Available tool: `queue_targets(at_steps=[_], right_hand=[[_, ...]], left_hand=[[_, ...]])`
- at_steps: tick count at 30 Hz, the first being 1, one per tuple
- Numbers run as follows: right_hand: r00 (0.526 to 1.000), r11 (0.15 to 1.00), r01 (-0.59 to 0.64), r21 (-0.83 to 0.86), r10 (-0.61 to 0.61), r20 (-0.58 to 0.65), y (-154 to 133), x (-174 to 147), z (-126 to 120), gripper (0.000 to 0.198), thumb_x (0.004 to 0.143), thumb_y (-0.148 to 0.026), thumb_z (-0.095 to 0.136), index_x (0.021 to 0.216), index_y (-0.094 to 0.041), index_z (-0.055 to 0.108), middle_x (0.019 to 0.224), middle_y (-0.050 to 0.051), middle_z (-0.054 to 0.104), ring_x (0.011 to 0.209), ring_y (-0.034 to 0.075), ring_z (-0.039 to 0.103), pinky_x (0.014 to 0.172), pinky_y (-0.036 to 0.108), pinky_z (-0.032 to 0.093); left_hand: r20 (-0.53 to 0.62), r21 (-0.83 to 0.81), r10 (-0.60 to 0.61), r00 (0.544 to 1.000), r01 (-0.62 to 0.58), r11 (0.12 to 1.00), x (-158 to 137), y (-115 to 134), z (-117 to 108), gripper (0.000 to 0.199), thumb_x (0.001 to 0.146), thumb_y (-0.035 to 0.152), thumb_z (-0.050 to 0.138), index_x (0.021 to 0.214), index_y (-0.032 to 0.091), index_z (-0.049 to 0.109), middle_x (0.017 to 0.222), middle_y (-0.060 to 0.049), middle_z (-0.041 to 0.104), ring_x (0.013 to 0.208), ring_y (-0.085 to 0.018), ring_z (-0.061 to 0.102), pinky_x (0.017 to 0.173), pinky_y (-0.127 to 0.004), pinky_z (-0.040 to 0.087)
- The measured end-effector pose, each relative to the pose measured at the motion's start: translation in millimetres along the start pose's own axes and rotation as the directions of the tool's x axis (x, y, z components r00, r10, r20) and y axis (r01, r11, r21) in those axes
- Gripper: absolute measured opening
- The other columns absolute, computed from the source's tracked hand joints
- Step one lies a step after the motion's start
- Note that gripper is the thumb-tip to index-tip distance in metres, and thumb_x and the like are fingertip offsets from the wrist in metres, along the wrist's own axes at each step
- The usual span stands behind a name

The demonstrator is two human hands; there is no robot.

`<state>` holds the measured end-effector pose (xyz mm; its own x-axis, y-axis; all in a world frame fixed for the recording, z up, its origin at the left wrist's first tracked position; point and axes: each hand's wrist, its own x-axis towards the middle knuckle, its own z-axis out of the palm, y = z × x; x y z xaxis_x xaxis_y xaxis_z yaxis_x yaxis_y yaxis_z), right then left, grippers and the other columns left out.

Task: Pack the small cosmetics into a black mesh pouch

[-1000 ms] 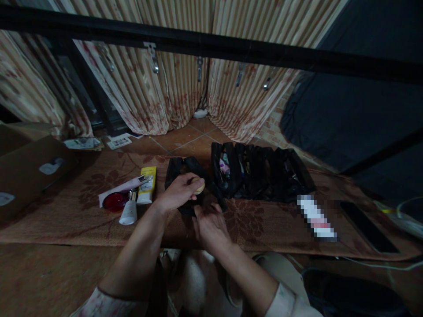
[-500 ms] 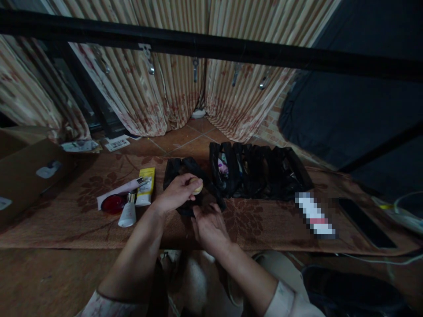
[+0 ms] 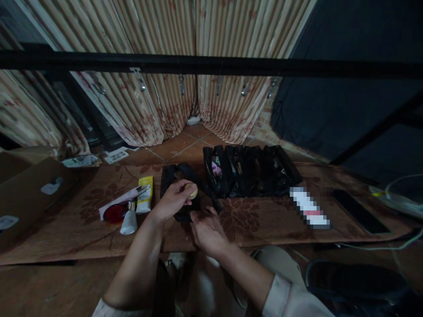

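Note:
My left hand (image 3: 174, 199) is closed around a small round pale-yellow item (image 3: 191, 191), like a little jar, held above a black bag (image 3: 169, 176). My right hand (image 3: 207, 229) is closed at the near edge of that bag, its fingertips pinching the dark fabric. Left of the hands lie a yellow-and-white tube (image 3: 144, 193), a pale pink tube (image 3: 115, 201) with a shiny cap, a round dark-red container (image 3: 114, 213) and a white bottle (image 3: 128, 223) with a silvery cap. The inside of the bag is too dark to make out.
Several joined black pouches (image 3: 251, 176) with small items stand right of the bag. Farther right are a blurred-out white object (image 3: 309, 209) and a black phone (image 3: 361, 211). A cardboard box (image 3: 29, 189) is at the left. A dark bar (image 3: 205, 65) crosses the view above the brown cloth-covered table (image 3: 239, 220).
The camera view has tilted and shifted slightly. My left hand still holds the small round item over the bag, and my right hand stays at the bag's edge.

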<state>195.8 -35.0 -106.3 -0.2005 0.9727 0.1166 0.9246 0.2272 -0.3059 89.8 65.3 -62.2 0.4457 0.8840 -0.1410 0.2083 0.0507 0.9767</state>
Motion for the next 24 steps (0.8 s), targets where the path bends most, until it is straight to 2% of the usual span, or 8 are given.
queue_targets(at_steps=[7,14,17,20,24], right_hand=[[0.999,0.996,0.037,0.087,-0.037,0.003,3,-25,-5,0.026,0.087,-0.012,0.046,0.11,-0.018,0.057,0.1,0.007,0.069,0.097,0.017,0.06,0.097,0.032,0.029],[0.997,0.969,0.052,0.243,-0.036,-0.068,11,-79,2,0.032,0.085,-0.01,0.048,0.114,-0.021,0.057,0.101,0.004,0.069,0.098,0.017,0.059,0.097,0.034,0.03],[0.993,0.948,0.048,0.314,-0.011,-0.119,13,-102,12,0.041,0.081,-0.006,0.05,0.117,-0.024,0.056,0.103,0.003,0.068,0.1,0.017,0.059,0.098,0.035,0.03],[0.989,0.927,0.033,0.375,0.024,-0.146,16,-119,20,0.047,0.078,-0.004,0.051,0.118,-0.026,0.056,0.107,0.002,0.067,0.103,0.017,0.057,0.1,0.035,0.029],[0.985,0.903,0.044,0.427,0.033,-0.171,19,-134,22,0.048,0.076,-0.003,0.051,0.118,-0.027,0.057,0.108,0.001,0.067,0.105,0.017,0.057,0.099,0.034,0.031]], left_hand=[[-0.158,-0.088,0.022,0.987,-0.037,0.995,-36,-15,11,0.046,0.073,0.053,0.065,0.099,0.016,0.059,0.081,0.001,0.058,0.056,-0.007,0.054,0.053,-0.021,0.046],[-0.207,-0.147,0.034,0.978,-0.065,0.987,-83,-29,37,0.044,0.072,0.051,0.067,0.101,0.018,0.061,0.088,0.0,0.061,0.064,-0.01,0.056,0.063,-0.026,0.052],[-0.205,-0.133,0.024,0.978,-0.052,0.99,-97,-38,51,0.043,0.071,0.052,0.066,0.094,0.016,0.062,0.084,-0.001,0.062,0.064,-0.012,0.057,0.062,-0.027,0.052],[-0.28,-0.112,0.004,0.96,-0.037,0.993,-109,-51,63,0.04,0.066,0.053,0.068,0.08,0.016,0.061,0.074,-0.001,0.062,0.061,-0.014,0.058,0.061,-0.028,0.051],[-0.312,-0.082,-0.012,0.95,-0.014,0.997,-125,-57,75,0.04,0.066,0.054,0.066,0.076,0.016,0.061,0.068,-0.002,0.062,0.059,-0.015,0.058,0.059,-0.029,0.051]])
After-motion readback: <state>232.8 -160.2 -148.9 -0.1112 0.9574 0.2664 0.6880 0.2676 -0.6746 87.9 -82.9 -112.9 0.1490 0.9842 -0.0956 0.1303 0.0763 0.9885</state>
